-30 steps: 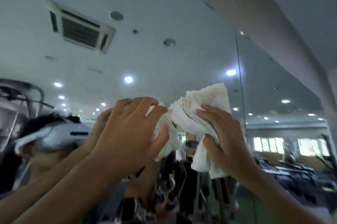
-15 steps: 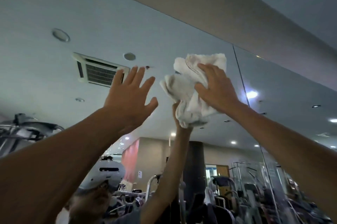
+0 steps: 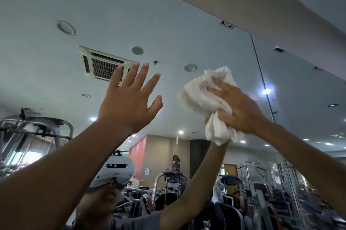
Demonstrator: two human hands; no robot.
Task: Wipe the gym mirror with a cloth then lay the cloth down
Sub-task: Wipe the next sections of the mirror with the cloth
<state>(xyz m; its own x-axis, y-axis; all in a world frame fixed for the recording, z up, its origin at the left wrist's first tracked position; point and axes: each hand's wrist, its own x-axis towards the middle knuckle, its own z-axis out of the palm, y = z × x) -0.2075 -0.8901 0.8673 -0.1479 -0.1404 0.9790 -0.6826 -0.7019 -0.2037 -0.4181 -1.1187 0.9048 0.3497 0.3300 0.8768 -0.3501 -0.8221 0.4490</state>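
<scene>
Our right hand (image 3: 241, 110) has its fingers (image 3: 218, 90) flattened and a little curled over a bunched white cloth (image 3: 204, 102), pressing it onto the gym mirror (image 3: 187, 24) high up, near the top edge; the thumb side pinches the cloth's lower tail, which hangs loose under the palm. So the right hand is closed around the cloth, gripping it against the glass

Our left hand (image 3: 129, 106) is wide open, fingers (image 3: 137, 74) spread, holding nothing. We can't tell whether the fingertips touch the glass or hover just off it

Outward: both forearms reach up and forward. In the reflection we see an arm meeting the cloth from below, a headset on the head, gym machines (image 3: 35, 130) and a ceiling AC vent (image 3: 104, 65). A vertical seam (image 3: 262, 80) between mirror panels runs just right of the cloth

Task status, as we judge it:
- wiping in progress, upper part of the left panel
- we can't read from the glass how much is already clean; no clear streaks or haze visible
- panel right of the seam and lower areas possibly still to do
- laying the cloth down not yet done; no place to lay it is in view
</scene>
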